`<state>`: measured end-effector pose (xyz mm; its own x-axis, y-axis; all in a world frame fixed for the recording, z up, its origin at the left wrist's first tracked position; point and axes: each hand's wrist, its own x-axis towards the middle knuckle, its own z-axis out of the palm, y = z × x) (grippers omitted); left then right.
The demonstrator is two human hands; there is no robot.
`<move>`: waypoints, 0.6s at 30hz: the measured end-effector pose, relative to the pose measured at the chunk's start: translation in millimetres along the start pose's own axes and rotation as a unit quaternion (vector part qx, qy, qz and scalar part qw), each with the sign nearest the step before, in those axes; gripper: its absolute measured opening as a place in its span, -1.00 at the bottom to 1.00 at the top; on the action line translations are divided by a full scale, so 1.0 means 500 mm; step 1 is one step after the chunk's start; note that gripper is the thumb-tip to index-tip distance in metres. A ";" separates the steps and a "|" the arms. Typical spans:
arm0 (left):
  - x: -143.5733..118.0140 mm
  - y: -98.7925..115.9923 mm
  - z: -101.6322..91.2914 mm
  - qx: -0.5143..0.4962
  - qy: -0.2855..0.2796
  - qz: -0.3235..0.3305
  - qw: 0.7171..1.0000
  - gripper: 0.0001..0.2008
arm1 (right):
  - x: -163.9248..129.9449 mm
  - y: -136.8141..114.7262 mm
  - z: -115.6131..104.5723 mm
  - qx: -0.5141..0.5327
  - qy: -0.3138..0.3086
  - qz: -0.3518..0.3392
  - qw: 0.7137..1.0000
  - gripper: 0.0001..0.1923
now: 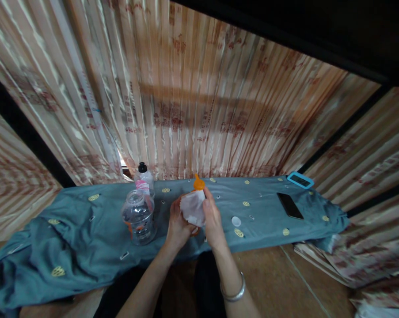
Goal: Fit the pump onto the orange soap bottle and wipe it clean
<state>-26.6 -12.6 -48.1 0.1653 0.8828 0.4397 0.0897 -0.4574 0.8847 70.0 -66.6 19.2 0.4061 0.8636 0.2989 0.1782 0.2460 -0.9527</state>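
Observation:
My left hand (pixel 178 224) is closed round a white cloth or paper piece (pixel 192 207) with a jagged edge, in the middle, above the table. From the other side my right hand (pixel 213 217) presses its fingers against the same white piece. Something orange-brown shows below it between the hands; what it is I cannot tell. Just behind my fingers is an orange funnel-shaped piece (pixel 198 183), its narrow tip upward. To the left stands an uncapped clear plastic jar (pixel 139 221). Behind that jar is a clear bottle (pixel 144 181) with a black cap and pink label.
A white round lid (pixel 236 221) lies right of my hands. Farther right are a black phone (pixel 290 206) and a blue-framed digital clock (pixel 300 179). The table wears a grey-green cloth (pixel 96 221) with a pineapple print. Patterned curtains (pixel 199 97) hang behind it.

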 end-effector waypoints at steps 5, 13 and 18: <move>0.005 0.001 0.007 0.028 0.000 0.006 1.000 -0.38 | 0.021 0.010 -0.006 -0.017 0.014 -0.020 1.000 -0.44; 0.002 -0.001 0.012 0.018 -0.015 -0.004 1.000 -0.50 | 0.037 0.009 -0.006 -0.135 -0.023 -0.056 0.989 -0.56; -0.001 0.009 0.007 0.011 -0.042 0.031 0.999 -0.62 | 0.001 0.041 0.013 -0.161 0.024 -0.103 0.981 -0.42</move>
<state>-23.1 -15.6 -44.7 0.2526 0.8415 0.4775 0.0984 -0.5133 0.8525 67.8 -58.1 -0.4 0.3722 0.7868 0.4923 0.5308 0.2547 -0.8083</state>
